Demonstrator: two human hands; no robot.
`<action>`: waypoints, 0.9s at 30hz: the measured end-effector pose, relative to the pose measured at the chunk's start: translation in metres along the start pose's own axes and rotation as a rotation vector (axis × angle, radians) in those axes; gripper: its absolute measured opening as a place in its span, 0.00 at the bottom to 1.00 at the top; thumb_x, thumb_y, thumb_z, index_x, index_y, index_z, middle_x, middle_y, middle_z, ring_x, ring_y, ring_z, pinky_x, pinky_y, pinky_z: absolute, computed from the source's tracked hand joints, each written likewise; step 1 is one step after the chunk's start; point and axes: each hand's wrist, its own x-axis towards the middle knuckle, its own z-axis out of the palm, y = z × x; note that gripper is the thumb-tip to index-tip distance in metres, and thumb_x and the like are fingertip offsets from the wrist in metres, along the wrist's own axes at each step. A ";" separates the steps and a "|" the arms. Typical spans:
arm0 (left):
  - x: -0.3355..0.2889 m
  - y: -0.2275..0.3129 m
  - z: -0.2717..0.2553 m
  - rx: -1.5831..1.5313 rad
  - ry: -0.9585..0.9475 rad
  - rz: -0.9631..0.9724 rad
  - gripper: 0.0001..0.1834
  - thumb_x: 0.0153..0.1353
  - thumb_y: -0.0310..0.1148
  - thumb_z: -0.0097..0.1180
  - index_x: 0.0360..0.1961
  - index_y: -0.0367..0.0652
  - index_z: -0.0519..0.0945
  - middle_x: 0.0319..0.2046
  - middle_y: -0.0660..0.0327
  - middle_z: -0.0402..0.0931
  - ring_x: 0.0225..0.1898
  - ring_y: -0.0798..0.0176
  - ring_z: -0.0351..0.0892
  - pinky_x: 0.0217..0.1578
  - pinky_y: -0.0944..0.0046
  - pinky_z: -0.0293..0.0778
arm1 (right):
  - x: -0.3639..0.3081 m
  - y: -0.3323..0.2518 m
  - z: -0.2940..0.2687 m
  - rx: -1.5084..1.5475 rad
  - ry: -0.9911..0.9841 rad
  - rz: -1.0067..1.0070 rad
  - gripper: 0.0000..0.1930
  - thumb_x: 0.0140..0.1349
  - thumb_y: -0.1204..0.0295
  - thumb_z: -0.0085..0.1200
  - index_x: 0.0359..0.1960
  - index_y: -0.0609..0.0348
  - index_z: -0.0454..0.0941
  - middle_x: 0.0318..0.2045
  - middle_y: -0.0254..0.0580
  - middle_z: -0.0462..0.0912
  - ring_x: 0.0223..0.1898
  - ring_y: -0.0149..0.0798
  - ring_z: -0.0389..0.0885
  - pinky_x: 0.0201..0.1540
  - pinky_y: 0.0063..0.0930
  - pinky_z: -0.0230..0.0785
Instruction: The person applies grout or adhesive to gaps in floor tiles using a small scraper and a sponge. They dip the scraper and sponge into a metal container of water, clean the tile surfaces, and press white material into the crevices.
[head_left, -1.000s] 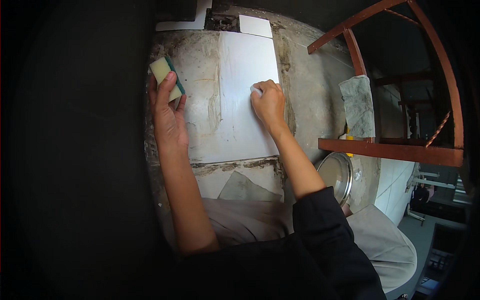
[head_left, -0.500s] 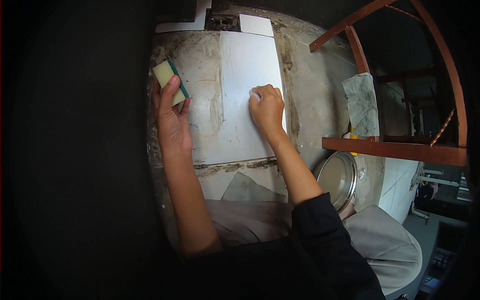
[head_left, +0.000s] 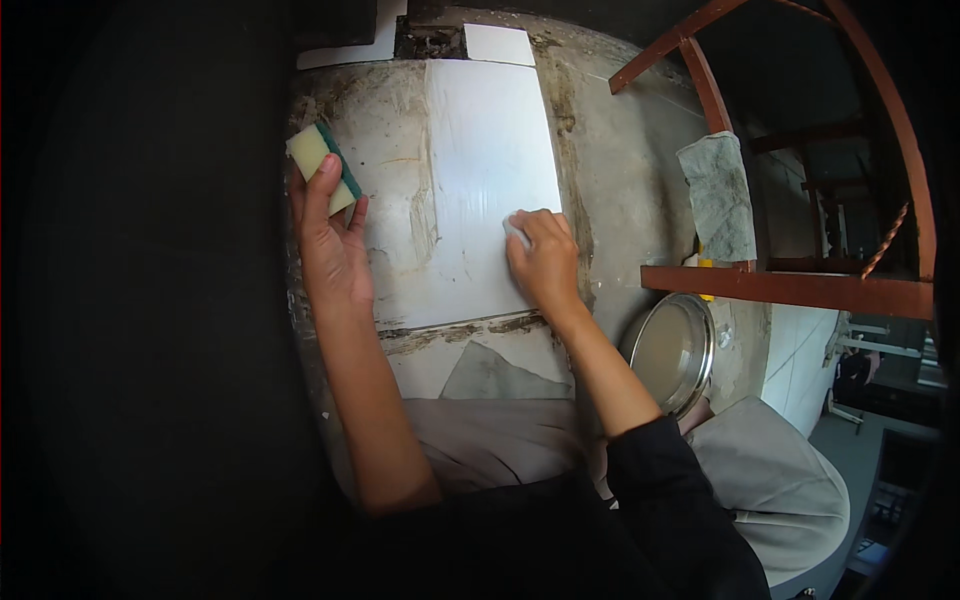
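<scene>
My left hand [head_left: 330, 240] holds a yellow sponge with a green scouring side [head_left: 322, 165] at the left edge of a large white tile [head_left: 470, 190] laid on the floor. My right hand [head_left: 545, 262] presses a small white cloth [head_left: 516, 233] onto the tile's lower right part. The tile's right half looks clean and glossy. Its left half carries grey-brown mortar smears [head_left: 420, 215].
A round metal bowl of murky water [head_left: 673, 350] stands to the right of my right forearm. A rust-red metal frame [head_left: 790, 290] with a grey rag [head_left: 718, 195] draped over it rises on the right. Grey cement floor [head_left: 625, 190] surrounds the tile.
My right hand has slid with the cloth down the tile toward me. The left hand with the sponge has shifted slightly.
</scene>
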 end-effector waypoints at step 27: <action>-0.031 -0.040 -0.009 0.340 -0.024 0.025 0.47 0.49 0.46 0.66 0.68 0.56 0.54 0.60 0.62 0.60 0.55 0.61 0.60 0.54 0.58 0.54 | -0.102 -0.016 -0.168 2.327 0.089 0.690 0.29 0.63 0.62 0.52 0.60 0.70 0.62 0.55 0.58 0.70 0.53 0.49 0.73 0.53 0.38 0.70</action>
